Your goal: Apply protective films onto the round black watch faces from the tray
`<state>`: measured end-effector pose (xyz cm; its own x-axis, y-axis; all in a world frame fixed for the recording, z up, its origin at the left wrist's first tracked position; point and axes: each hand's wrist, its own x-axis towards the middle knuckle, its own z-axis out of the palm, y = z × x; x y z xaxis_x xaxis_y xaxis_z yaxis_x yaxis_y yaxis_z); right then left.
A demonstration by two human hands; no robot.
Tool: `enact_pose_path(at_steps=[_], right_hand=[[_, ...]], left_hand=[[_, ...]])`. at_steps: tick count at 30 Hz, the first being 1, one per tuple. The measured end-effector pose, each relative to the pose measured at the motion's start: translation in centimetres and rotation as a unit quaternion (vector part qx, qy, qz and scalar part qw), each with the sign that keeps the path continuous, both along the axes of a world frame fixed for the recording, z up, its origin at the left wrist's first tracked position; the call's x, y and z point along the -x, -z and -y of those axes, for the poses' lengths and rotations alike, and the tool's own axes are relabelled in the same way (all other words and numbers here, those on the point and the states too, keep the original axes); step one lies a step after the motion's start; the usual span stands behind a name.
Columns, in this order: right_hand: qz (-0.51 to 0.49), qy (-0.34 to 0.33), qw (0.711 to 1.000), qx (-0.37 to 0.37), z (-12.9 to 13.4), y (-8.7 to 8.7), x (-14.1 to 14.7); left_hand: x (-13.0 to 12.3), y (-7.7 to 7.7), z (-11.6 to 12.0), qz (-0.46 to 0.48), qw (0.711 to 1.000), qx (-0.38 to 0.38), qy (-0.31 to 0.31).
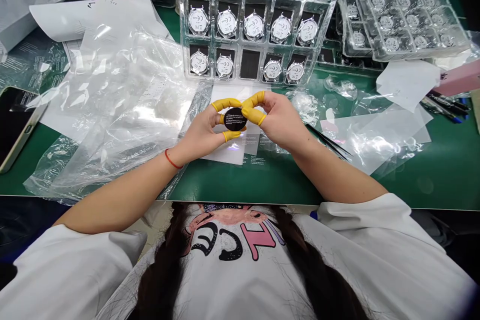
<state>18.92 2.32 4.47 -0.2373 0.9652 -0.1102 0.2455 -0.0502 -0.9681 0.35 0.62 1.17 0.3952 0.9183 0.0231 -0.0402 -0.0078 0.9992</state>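
A small round watch case faces up between my hands, its front covered by a black film with white printed lines. My left hand grips it by the rim, thumb below and fingers above, with yellow finger cots on the tips. My right hand, also in yellow finger cots, pinches at the upper right edge of the watch; what exactly lies between those fingertips is hidden. Just beyond, a clear plastic tray holds rows of watch cases, backs up, with one bare black slot in its front row.
Clear plastic bags and paper sheets cover the left side, near a phone. Tweezers lie right of my right hand. More stacked trays, pens and a pink box stand at the right on the green table.
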Motion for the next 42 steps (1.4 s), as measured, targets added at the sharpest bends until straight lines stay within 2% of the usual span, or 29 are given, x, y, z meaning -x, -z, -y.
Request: enact_pose_path(at_steps=[16,26,36,42], right_hand=[[0.011,-0.002,0.999,-0.038,-0.1,0.4,-0.1],[0.031,0.002,0.997,-0.069,0.1,0.3,0.2],[0.031,-0.007,0.995,-0.095,0.2,0.6,0.1],[0.035,-0.014,0.993,-0.111,0.2,0.7,0.0]], left_hand=[[0.1,0.8,-0.4,-0.034,0.998,-0.056,-0.004],[0.2,0.9,-0.2,-0.028,0.998,-0.061,-0.006],[0.5,1.8,-0.6,-0.074,0.987,-0.143,-0.003],[0.5,2.1,-0.6,-0.080,0.986,-0.149,-0.001]])
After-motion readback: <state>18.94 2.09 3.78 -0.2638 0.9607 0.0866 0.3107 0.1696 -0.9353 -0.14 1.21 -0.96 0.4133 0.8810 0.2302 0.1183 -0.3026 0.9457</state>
